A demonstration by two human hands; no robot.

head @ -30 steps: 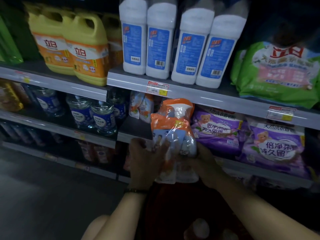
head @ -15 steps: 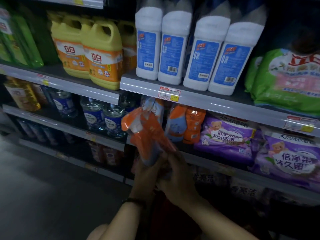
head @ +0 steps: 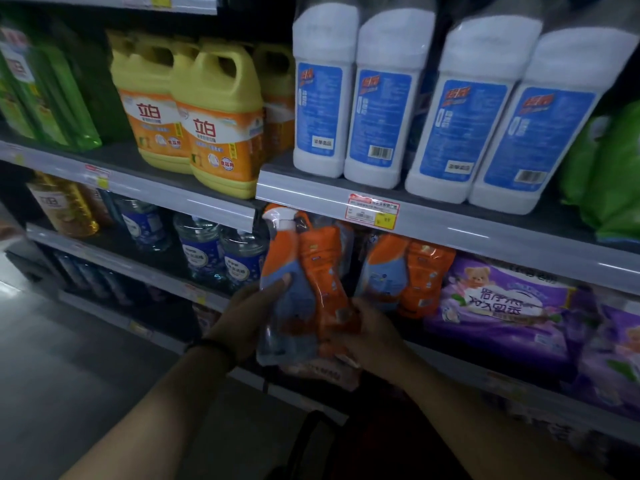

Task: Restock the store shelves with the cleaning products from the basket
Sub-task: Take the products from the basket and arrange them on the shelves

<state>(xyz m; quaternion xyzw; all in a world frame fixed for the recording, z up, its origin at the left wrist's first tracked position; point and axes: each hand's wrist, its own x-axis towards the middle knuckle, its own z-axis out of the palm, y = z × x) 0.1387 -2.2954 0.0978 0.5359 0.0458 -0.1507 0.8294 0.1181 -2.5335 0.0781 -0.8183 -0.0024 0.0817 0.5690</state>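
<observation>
An orange and blue spray-cleaner pack [head: 304, 271], wrapped in clear plastic with a white trigger at its top, stands upright in front of the middle shelf [head: 485, 341]. My left hand [head: 249, 317] holds its left side, thumb lying across the front. My right hand [head: 370, 337] grips its lower right edge. An identical pack [head: 405, 271] stands on the shelf just to the right. The dark basket [head: 329, 441] with its handle is below my arms, its contents too dark to tell.
Purple laundry bags [head: 502, 317] lie right of the packs. Clear blue-labelled bottles [head: 221, 251] stand to the left. The shelf above holds white bottles [head: 381, 109], yellow jugs [head: 221, 133], green bottles [head: 52, 98] and green bags [head: 606, 174]. Grey floor [head: 69, 375] lies to the left.
The pack has turned from tilted left to upright and risen toward the shelf gap beside the identical pack. Both hands moved with it.
</observation>
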